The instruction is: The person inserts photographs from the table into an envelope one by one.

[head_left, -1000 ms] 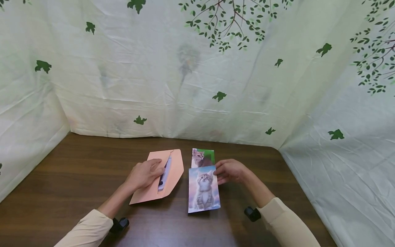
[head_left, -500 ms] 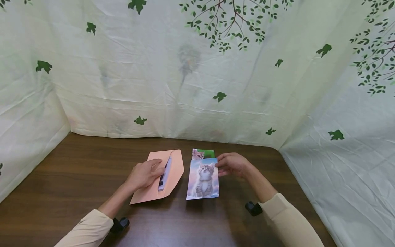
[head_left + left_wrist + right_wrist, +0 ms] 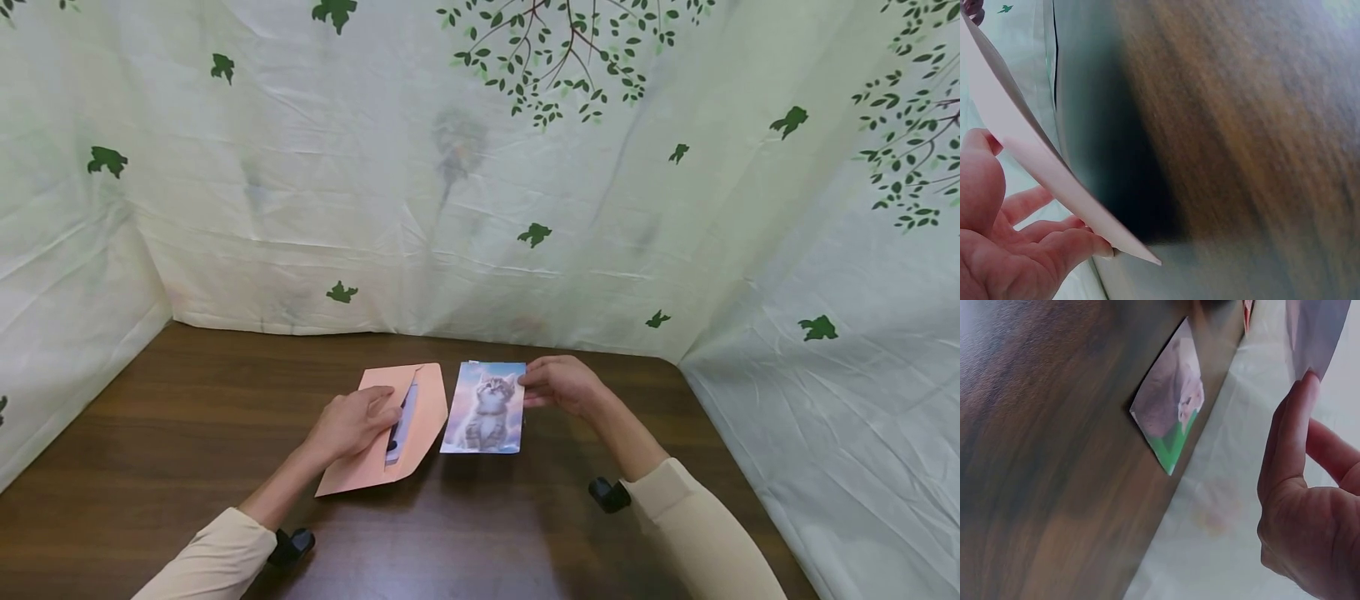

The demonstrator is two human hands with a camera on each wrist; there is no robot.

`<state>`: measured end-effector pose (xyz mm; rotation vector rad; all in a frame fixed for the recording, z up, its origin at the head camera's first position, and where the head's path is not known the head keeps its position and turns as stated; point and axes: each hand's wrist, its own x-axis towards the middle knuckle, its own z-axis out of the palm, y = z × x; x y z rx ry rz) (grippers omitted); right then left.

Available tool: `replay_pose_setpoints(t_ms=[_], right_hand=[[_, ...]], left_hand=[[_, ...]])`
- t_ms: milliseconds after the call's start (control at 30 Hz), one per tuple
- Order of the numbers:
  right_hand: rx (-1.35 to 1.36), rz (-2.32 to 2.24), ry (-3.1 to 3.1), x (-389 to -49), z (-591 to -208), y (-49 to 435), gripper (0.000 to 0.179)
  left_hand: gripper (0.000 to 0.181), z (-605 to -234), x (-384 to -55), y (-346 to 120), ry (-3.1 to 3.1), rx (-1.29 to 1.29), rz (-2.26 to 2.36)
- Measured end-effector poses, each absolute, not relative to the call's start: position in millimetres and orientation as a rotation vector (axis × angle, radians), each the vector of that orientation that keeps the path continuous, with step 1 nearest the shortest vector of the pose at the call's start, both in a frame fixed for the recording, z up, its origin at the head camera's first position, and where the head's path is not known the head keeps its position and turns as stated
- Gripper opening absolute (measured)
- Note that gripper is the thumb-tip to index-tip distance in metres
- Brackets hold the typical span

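A peach envelope (image 3: 429, 417) with its flap unfolded lies tilted over the table, and my left hand (image 3: 351, 423) grips it by its left side. Inside its slit shows part of a pale purple card (image 3: 403, 427) with dark marks. My right hand (image 3: 566, 385) pinches the upper right edge of a kitten picture card (image 3: 487, 417), held just right of the envelope. A second kitten card (image 3: 1163, 394), with a green corner, lies on the table in the right wrist view. From the head, the held card hides nearly all of it.
The brown wooden table (image 3: 187, 417) ends at a hanging white cloth (image 3: 390, 208) with leaf prints, behind and at both sides. Black wrist cameras sit at the left cuff (image 3: 247, 537) and the right cuff (image 3: 663, 492).
My right hand has moved the kitten card away from me and slightly left, until it covers the other card in the head view. The left hand and envelope have stayed put.
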<state>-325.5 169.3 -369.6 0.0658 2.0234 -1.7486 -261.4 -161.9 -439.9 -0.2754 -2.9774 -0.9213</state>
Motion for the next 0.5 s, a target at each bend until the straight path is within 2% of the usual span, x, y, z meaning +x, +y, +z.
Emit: replay_pose_setpoints(t_ms=[233,500], right_hand=[[0.071,-1.78,2.021,-326.2,-367.9,160.6,0.018],[0.031,-1.799,2.012,-325.8,-372.8,144.7,0.016]], left_hand=[[0.053,-440.6,-261.4,-162.3,-2.971,-0.275,-0.93],[0.054,-440.9,-261.9,-162.8,-2.973,-0.274,-0.916]])
